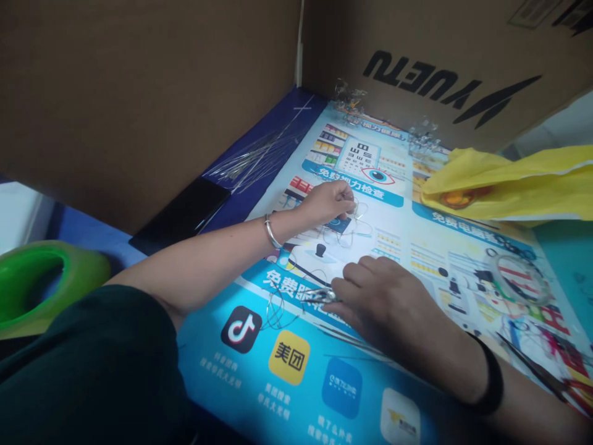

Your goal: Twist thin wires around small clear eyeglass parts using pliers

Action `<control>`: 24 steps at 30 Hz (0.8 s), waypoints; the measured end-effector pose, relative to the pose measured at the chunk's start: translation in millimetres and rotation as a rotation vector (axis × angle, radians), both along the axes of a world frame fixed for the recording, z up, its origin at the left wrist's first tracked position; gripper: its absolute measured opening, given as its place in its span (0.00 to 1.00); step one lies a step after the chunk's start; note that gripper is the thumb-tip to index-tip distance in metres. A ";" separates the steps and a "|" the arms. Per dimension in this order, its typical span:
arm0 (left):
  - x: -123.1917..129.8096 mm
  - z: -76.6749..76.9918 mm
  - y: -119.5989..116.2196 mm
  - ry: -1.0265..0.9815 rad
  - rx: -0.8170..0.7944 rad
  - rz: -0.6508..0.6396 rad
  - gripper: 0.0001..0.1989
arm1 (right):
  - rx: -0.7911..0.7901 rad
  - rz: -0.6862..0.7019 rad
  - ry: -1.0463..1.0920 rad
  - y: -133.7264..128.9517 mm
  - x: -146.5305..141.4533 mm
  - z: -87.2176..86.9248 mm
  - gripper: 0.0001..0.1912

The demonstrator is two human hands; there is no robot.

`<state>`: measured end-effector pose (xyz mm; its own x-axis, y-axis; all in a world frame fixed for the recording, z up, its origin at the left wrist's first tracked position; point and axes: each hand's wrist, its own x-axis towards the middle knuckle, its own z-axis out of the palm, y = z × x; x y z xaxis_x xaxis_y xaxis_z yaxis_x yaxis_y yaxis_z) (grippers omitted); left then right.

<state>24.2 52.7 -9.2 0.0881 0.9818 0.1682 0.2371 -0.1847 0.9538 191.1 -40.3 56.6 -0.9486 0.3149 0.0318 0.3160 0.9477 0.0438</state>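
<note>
With two hands near the middle: pinching thin bent wire (353, 233) in the left hand (330, 203); just below, gripping a shiny metal tool (324, 295) in the curled right hand (377, 296). At far left, green tape (86, 281); at right, a yellow bag (519, 185).

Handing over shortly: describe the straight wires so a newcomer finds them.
Start at the two cardboard panels' corner. In front of it, on the blue surface beside the poster, lies the wire bundle, long and straight, unlike the tangled clumps by the lettered panel.
</note>
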 end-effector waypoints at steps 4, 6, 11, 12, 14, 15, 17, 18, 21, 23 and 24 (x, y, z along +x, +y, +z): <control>0.1 0.6 -0.7 0.002 -0.010 -0.003 0.02 | 0.030 -0.070 0.011 0.1 -13.0 -0.1 0.13; 0.3 0.8 -0.8 0.014 -0.003 0.004 0.02 | 0.044 -0.077 0.002 -0.9 -20.4 -2.8 0.12; 0.4 2.1 -1.1 0.069 0.013 0.032 0.02 | 0.068 -0.062 -0.034 -7.3 -31.0 -7.2 0.11; 0.2 2.6 -1.1 0.089 0.026 0.040 0.02 | 0.072 -0.065 -0.045 -9.4 -31.7 -6.9 0.10; -0.2 3.1 -1.2 0.138 0.066 0.060 0.02 | 0.084 -0.079 -0.071 -13.9 -32.0 -6.0 0.08; -0.4 3.2 -1.4 0.164 0.089 0.070 0.02 | 0.089 -0.086 -0.083 -15.8 -31.7 -5.8 0.08; -0.6 2.9 -1.7 0.211 0.127 0.085 0.02 | 0.095 -0.092 -0.087 -18.2 -30.6 -6.0 0.07; -0.5 2.6 -1.9 0.231 0.137 0.089 0.01 | 0.094 -0.089 -0.080 -18.3 -29.7 -6.3 0.06; 0.2 2.1 -2.2 0.284 0.149 0.088 0.01 | 0.072 -0.072 -0.049 -14.6 -24.7 -5.4 0.08; 0.8 2.4 -1.8 0.323 0.159 0.079 0.01 | 0.062 -0.070 -0.024 -9.6 -18.5 -1.6 0.09; 1.1 2.7 -1.4 0.347 0.164 0.075 0.02 | 0.061 -0.070 -0.005 -6.8 -14.5 1.1 0.10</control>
